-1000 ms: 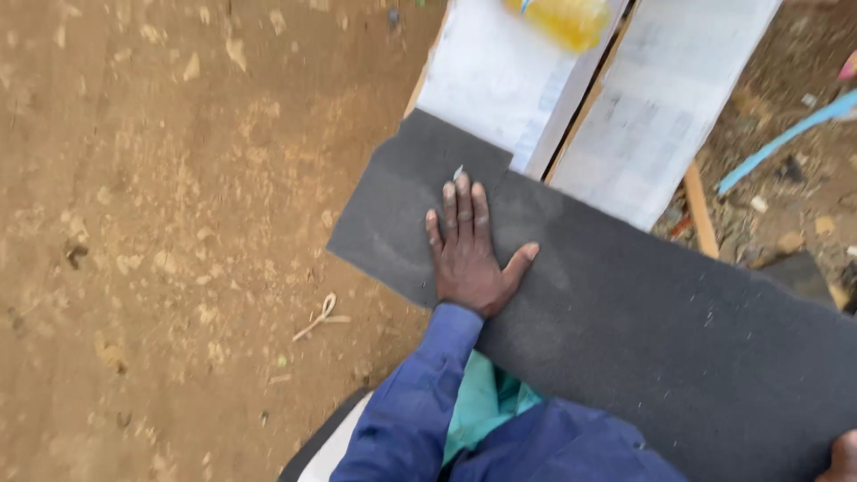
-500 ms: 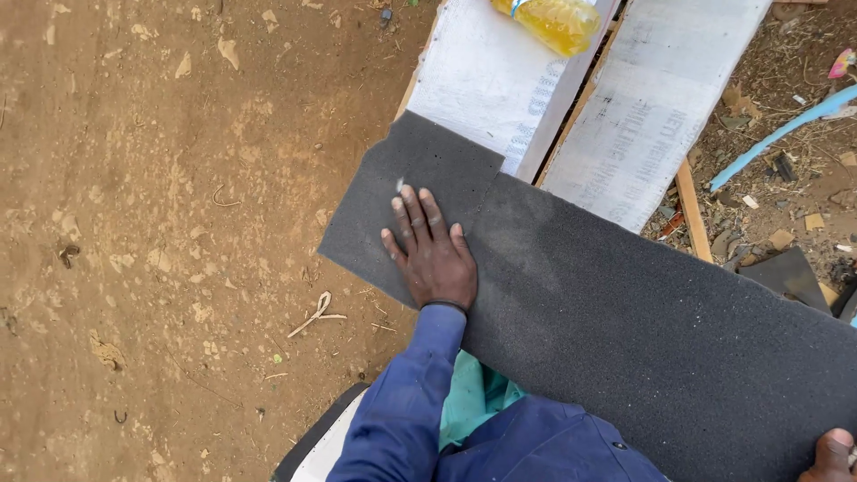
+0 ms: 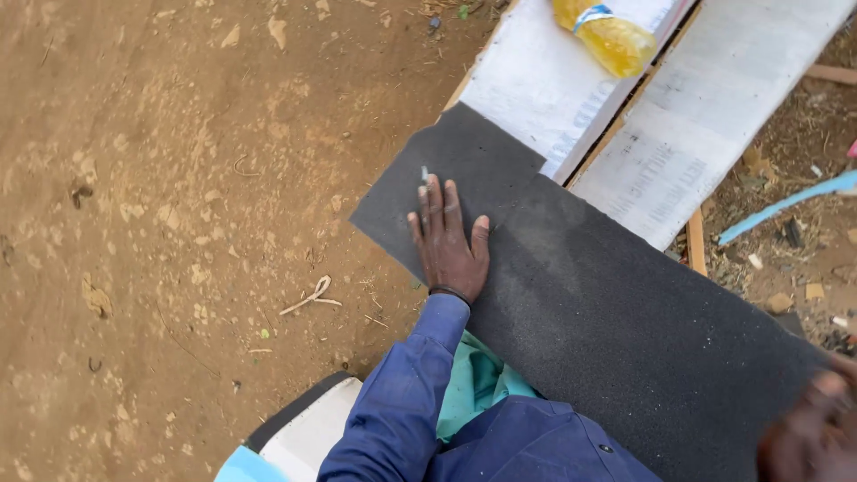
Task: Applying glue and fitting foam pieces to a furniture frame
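Nearest the camera, at the bottom edge, a blue sleeve (image 3: 402,393) rises from a blue jacket, with a fold of teal cloth (image 3: 478,384) tucked between sleeve and body; just left of it sits a white block with a dark rim (image 3: 308,427); at the near right corner the right hand (image 3: 808,433) shows only as a blur on the near end of the dark grey foam sheet (image 3: 607,303), and I cannot tell how its fingers lie. Further out, the left hand (image 3: 449,245) lies palm down on the sheet close to its left edge; the fingers (image 3: 435,201) are straight and pressed close together, pointing away, while the thumb stands apart to the right; a dark band circles the wrist; a small pale tip shows just past the fingertips, too small to make out. That sheet runs as a long strip from the near right to the far left, its far corner lapping over the end of a white board (image 3: 544,85); to the left lies bare brown earth (image 3: 152,196) with a pale twig (image 3: 311,295) near the sheet's edge. Beyond, a second white board (image 3: 714,116) lies beside the first, a dark gap between them; a yellow bottle with a blue band (image 3: 607,34) rests on the far end of the first board; at the far right a light blue strip (image 3: 786,205) lies on littered ground.
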